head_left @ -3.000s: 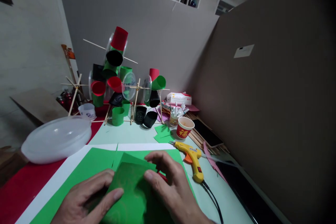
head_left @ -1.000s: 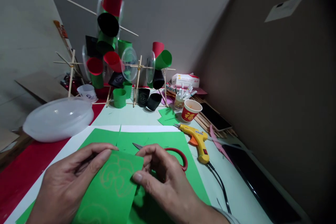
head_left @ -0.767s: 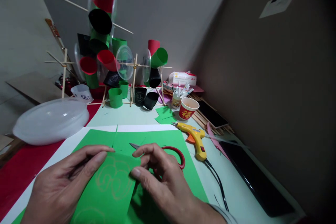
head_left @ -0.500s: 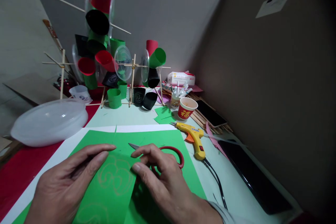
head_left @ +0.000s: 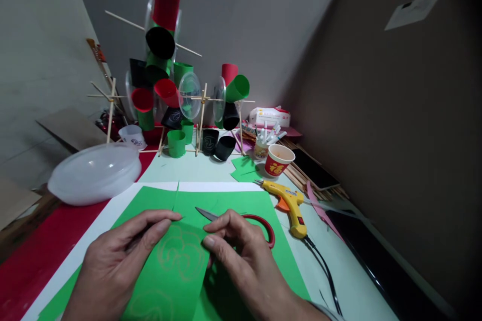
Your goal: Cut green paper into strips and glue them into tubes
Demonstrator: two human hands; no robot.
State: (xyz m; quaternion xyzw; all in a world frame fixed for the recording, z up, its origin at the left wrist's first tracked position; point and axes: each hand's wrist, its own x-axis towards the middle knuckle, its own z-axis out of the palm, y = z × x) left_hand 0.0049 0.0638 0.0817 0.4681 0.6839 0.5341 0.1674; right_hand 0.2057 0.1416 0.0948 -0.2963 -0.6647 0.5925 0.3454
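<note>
A green paper piece (head_left: pixel 181 281) with gold cloud-like line drawings is held up between my two hands, its near part out of frame. My left hand (head_left: pixel 120 261) pinches its upper left edge between thumb and straight fingers. At the right edge, my right hand (head_left: pixel 244 256) grips near the top corner with thumb and index finger. Scissors (head_left: pixel 265 223) with red handles lie behind and partly under my right hand, blade tip pointing left. Beneath everything is a larger green sheet (head_left: pixel 289 281). Thin green slivers (head_left: pixel 176 195) are near my left fingertips.
A yellow glue gun (head_left: pixel 288 200) with a black cord lies to the right, near a red paper cup (head_left: pixel 279 160) and a black phone-like slab (head_left: pixel 380 256). Translucent plastic lids (head_left: pixel 94 173) sit left. Behind stands a stick frame with coloured paper tubes (head_left: pixel 165 93).
The whole view has shifted, so things appear farther right. My right thumb and index finger have closed slightly at the paper's edge. Both hands otherwise keep their places around the green paper.
</note>
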